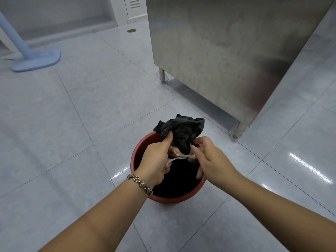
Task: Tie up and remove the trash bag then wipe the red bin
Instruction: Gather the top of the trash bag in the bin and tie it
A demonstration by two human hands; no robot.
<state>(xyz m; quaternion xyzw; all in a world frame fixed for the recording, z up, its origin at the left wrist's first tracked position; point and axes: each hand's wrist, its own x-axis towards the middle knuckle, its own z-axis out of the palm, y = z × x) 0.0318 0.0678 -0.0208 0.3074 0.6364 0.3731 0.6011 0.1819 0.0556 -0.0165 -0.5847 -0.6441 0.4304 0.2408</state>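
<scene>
A round red bin (135,153) stands on the tiled floor directly below me, with a black trash bag (183,130) inside it. The bag's mouth is gathered into a bunch that sticks up above the rim. A pale, stretched plastic tie (179,158) runs around the bag's neck between my hands. My left hand (156,160), with a bracelet on its wrist, pinches the bunched bag and one end of the tie. My right hand (211,160) grips the other end of the tie on the bag's right side. The bag's lower part inside the bin is dark and hard to make out.
A stainless steel cabinet (227,51) on short legs stands just behind the bin to the right. A light blue stand base (36,60) rests on the floor at the far left. A white wall unit (127,10) sits at the back.
</scene>
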